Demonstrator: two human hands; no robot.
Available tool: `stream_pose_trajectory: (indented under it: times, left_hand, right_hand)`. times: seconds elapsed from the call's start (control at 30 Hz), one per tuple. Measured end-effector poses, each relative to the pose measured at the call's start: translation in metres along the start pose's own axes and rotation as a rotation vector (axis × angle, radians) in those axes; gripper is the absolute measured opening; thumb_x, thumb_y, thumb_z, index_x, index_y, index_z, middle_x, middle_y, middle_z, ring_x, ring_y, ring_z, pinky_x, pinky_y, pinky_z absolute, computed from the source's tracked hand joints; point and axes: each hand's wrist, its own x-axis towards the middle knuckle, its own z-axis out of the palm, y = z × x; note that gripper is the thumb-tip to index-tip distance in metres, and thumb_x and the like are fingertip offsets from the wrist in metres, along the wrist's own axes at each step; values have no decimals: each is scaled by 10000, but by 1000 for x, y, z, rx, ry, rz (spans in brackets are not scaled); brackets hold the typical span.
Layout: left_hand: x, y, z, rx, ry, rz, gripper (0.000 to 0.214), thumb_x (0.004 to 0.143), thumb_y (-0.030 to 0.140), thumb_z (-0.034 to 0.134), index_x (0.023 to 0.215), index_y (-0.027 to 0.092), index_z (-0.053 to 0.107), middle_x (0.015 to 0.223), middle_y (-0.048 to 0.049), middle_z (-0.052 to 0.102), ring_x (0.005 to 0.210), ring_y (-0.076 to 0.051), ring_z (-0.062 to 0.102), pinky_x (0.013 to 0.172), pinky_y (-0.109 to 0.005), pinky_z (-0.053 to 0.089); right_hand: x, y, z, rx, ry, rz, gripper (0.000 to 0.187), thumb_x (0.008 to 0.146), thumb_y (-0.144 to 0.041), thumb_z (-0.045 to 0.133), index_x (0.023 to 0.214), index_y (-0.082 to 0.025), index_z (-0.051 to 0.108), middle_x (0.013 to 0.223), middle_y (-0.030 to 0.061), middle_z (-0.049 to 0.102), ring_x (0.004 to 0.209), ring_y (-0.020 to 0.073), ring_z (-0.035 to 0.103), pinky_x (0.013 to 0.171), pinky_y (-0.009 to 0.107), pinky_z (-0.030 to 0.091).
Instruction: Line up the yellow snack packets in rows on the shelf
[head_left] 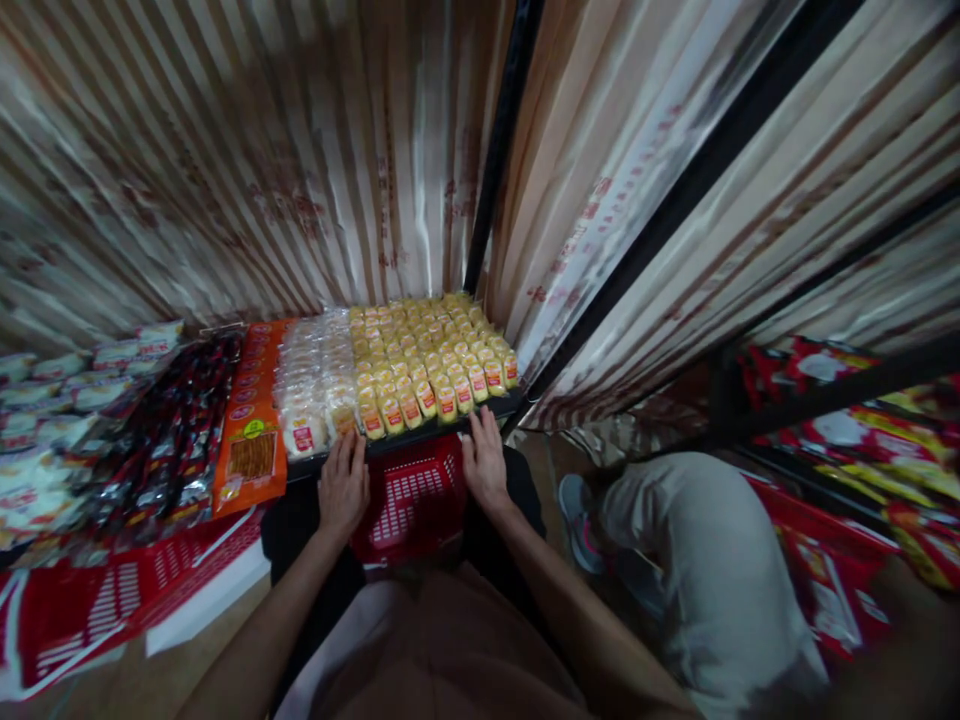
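My left hand (345, 485) lies with its fingers stretched out, its fingertips at the front of the clear-wrapped white snack packs (301, 430). My right hand (486, 462) rests open on the black shelf edge (420, 436), just in front of the small yellow snack packs (427, 350). These yellow packs stand in close rows, several with red labels facing me. Neither hand appears to hold anything. Between my hands, below the shelf edge, is a red slotted basket (416, 490).
Left of the clear packs are orange packets (251, 425), dark shiny packets (169, 450) and white packets (45, 440). A red banner (97, 610) hangs below. Pleated sheeting (337, 150) backs the shelf. At right, another person's knee (697, 510) is near red and yellow packets (877, 440).
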Motion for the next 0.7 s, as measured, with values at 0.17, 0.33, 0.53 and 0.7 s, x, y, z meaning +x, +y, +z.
stream_pose_trajectory:
  times: [0.17,0.33,0.53,0.7]
  left_hand:
    - [-6,17,14,16,15,-57,478,876,233,396,1341,124,406,1439,-182,341,1367,-298,230,1071,-498,247]
    - [-7,30,19,60,83,-20,470,870,212,427,1330,118,410,1453,-206,286,1380,-315,177,1072,-520,240]
    - [3,51,36,37,81,244,393,848,148,461,1239,124,493,1377,-198,392,1341,-307,277,998,-475,383]
    - [16,69,53,8,18,441,400,836,86,438,1231,130,484,1346,-181,450,1337,-273,296,957,-427,443]
  right_hand:
    - [35,5,2,-146,-130,-85,526,901,-273,353,1414,-161,319,1533,109,110,1409,300,-5,1090,523,207]
    - [30,5,15,-210,-79,-122,511,899,-251,388,1406,-210,342,1523,109,148,1388,312,91,1054,518,252]
    - [28,12,17,-170,27,-187,430,875,-266,486,1303,-226,502,1273,133,444,1145,255,408,955,417,410]
    - [46,9,22,-133,58,-220,405,872,-258,501,1276,-246,529,1187,110,504,1076,240,445,917,387,441]
